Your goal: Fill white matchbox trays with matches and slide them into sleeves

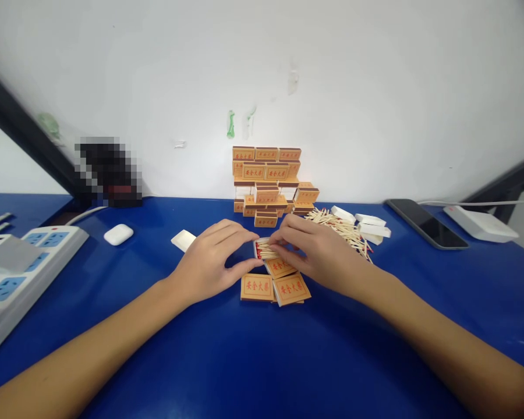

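Observation:
A small white matchbox tray [255,249] full of red-tipped matches [265,251] lies between my hands. My left hand [212,259] grips its left end, thumb at the near corner and index finger at the far one. At the other end, the fingertips of my right hand [321,247] close over the matches and hide that side of the tray. Just in front are several orange matchboxes with red lettering, among them a flat matchbox [257,286] on the left and a tilted matchbox [291,288] on the right.
Behind my hands rises a stack of matchboxes [266,171] against the wall. Right of it lie a heap of loose matches [338,227] and white trays [371,220]. A phone [428,224], white box [480,223], earbud case [118,234], power strip [39,256] and pale tray [183,240] lie around.

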Available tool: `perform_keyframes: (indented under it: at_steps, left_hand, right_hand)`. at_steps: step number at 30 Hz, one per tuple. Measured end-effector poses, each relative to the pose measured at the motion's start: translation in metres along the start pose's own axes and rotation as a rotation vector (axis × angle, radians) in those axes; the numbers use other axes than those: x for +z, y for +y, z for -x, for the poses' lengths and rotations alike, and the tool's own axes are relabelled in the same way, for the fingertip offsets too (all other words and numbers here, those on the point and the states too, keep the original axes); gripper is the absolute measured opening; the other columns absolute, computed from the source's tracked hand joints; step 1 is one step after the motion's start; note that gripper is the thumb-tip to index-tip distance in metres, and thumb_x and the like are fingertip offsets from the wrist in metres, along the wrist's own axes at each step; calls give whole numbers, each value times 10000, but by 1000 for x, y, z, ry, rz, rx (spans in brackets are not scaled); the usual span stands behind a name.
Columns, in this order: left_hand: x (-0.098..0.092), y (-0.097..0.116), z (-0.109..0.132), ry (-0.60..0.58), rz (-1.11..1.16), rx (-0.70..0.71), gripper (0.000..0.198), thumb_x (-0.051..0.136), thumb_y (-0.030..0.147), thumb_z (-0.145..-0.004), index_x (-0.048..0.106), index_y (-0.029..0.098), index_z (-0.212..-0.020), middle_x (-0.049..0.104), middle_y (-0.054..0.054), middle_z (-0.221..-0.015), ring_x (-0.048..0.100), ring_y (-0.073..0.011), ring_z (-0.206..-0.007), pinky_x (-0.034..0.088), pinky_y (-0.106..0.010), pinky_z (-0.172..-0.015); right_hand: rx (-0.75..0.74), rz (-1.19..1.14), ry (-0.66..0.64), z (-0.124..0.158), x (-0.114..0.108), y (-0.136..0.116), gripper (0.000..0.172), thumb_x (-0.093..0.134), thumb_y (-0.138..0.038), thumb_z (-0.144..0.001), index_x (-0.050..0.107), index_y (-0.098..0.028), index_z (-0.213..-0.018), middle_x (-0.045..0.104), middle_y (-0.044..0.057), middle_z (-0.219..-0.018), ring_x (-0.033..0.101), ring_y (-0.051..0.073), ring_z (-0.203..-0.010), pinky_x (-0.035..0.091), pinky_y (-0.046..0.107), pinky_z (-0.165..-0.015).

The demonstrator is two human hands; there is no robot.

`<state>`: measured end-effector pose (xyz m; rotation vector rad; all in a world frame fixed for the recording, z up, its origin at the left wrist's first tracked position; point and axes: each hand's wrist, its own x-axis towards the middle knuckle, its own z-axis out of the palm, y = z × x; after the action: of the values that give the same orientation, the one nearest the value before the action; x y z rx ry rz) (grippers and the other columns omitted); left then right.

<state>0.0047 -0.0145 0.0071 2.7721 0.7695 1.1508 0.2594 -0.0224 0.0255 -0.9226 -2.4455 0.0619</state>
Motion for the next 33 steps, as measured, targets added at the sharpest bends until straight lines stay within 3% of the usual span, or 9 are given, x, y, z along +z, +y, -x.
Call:
perform_keyframes:
  at_steps: [11,16,18,19,22,23,27,33]
  left_hand:
    - [1,1,-1,-18,-4,13,320,759,335,-977,654,156,-1221,763,-113,-1103,699,-265,-1065,594,-454,-946]
    - [-2,-5,-1,-2,-51,-34,303,760,342,-976,674,165,-1206,769,-99,-1096,704,-258,-1036,589,-445,-938]
    - [-3,-8,0,21,-68,-68,297,773,342,-966,683,170,-1190,772,-93,-1099,705,-253,-1031,593,-437,-933]
    - [-2,-10,0,28,-73,-83,296,781,337,-959,686,170,-1185,773,-92,-1104,704,-252,-1031,596,-432,-930]
    - [-2,-13,2,16,-80,-115,296,792,328,-949,689,174,-1180,777,-85,-1102,704,-252,-1029,604,-429,-915]
    - [-2,-13,2,7,-83,-122,294,791,329,-950,689,176,-1180,777,-83,-1099,704,-253,-1027,606,-429,-909]
    - [-2,-14,2,-16,-103,-113,288,775,346,-962,691,170,-1173,777,-86,-1094,700,-255,-1029,603,-437,-919]
    - [-3,-17,1,-37,-119,-107,288,757,368,-972,702,157,-1160,772,-102,-1079,703,-266,-1016,599,-448,-915]
  right_hand:
    - [-12,114,77,1,6,-6,145,560,-194,-1040,697,-166,-1002,660,56,-907,635,166,-760,464,284,-640]
    - [68,122,97,-1,-33,11,160,560,-255,-1028,699,-193,-979,682,56,-886,620,171,-745,470,311,-671]
    - [239,100,16,5,-57,26,145,610,-315,-989,709,-219,-943,680,33,-819,600,167,-687,448,310,-626]
    - [339,63,-91,11,-68,35,155,635,-356,-969,721,-233,-927,675,21,-780,588,166,-656,435,305,-595]
    - [558,-118,-585,35,-92,57,156,724,-401,-881,760,-252,-910,699,22,-769,607,177,-644,442,301,-568]
    - [594,-150,-651,43,-95,63,175,748,-414,-859,774,-256,-929,710,32,-801,623,188,-677,454,307,-584]
    - [606,-179,-696,62,-88,73,251,799,-428,-805,810,-267,-997,714,52,-861,649,217,-754,481,331,-640]
    - [568,-177,-672,63,-73,74,118,774,-370,-832,791,-262,-790,707,30,-747,650,199,-672,462,315,-579]
